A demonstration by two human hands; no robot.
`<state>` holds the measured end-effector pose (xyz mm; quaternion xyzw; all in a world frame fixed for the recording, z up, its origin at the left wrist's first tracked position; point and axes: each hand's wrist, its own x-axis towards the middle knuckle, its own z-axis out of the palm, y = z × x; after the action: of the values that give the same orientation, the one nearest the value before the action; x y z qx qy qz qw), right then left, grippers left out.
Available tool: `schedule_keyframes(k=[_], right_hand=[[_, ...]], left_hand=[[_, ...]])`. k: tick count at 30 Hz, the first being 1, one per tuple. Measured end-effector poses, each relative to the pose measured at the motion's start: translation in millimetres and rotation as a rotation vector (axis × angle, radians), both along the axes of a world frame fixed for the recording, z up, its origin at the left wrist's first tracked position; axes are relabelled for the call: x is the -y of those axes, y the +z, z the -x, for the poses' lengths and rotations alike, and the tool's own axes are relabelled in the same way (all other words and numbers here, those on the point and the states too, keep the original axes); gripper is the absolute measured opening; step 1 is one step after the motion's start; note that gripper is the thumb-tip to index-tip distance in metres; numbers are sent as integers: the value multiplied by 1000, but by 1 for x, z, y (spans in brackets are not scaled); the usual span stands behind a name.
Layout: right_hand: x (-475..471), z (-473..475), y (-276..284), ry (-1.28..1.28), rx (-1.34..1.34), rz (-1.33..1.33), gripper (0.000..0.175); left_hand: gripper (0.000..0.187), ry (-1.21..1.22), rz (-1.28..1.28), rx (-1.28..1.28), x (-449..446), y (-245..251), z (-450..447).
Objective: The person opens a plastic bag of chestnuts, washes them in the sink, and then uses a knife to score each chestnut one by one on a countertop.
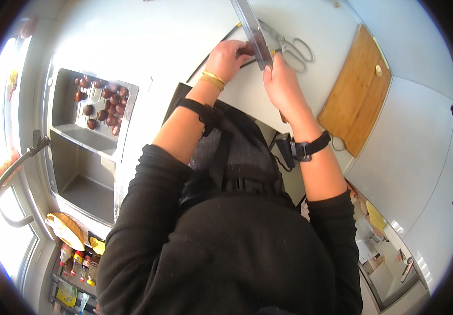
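My right hand (283, 84) grips a kitchen knife by its handle (283, 117), the end of which shows brown below the palm. The knife's wide metal blade (252, 33) points away from me toward the top of the view. To its left, the fingers of my left hand (224, 59) are closed around a small dark reddish-brown piece of produce (245, 50), right beside the blade. Whether the edge touches the piece is hidden. Both hands are over a pale board with a dark edge (214, 54). Metal kitchen scissors (293, 51) lie just beyond my right hand.
A wooden cutting board (358, 90) lies at the right against the wall. On the left, a double-basin sink (88, 193) holds several round dark reddish-brown pieces of produce (110, 104) in its far basin. Beside it are a faucet (4, 189), a basket (67, 228) and several bottles (82, 264).
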<state>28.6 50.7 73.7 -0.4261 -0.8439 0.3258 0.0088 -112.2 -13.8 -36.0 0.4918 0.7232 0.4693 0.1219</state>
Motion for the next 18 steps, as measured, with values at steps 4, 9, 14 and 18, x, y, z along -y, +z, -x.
schedule_keyframes(k=[4, 9, 14, 18], right_hand=[[-2, -5, 5, 9, -9, -23, 19], [3, -5, 5, 26, 8, -18, 20], [-3, -7, 2, 19, 49, -13, 20], [-1, -13, 1, -1, 2, 11, 22]], left_hand=[[30, 32, -54, -37, 0, -1, 0], [32, -5, 33, -56, 3, 0, -1], [32, -29, 49, -80, 0, 4, 0], [33, 38, -91, -123, 3, 5, -2]])
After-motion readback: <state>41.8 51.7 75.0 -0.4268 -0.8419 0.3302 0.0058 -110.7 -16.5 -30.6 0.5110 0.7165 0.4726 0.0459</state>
